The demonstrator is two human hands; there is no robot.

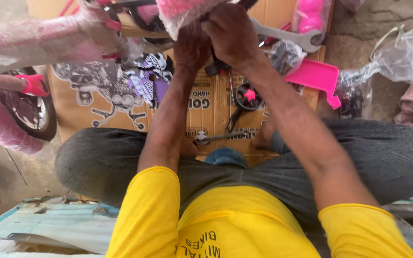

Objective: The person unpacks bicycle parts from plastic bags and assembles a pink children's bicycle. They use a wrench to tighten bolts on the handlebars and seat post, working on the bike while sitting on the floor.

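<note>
Both of my hands are raised at the top middle, closed around a pink bicycle part wrapped in clear plastic (pixel 182 12). My left hand (pixel 191 48) grips it from below. My right hand (pixel 230 33) clamps over a dark fitting beside the wrap. A silver spanner (pixel 288 36) sticks out to the right from behind my right hand; whether that hand holds it is hidden. I sit cross-legged in grey trousers and a yellow shirt on a flattened cardboard box (pixel 82 114).
A pink-wrapped bicycle frame (pixel 25 40) and small black wheel (pixel 29 112) lie at left. On the cardboard are a small black training wheel with pink hub (pixel 248 95), a purple sticker piece (pixel 146 81), a pink plastic plate (pixel 314 76) and plastic bags (pixel 407 52) at right.
</note>
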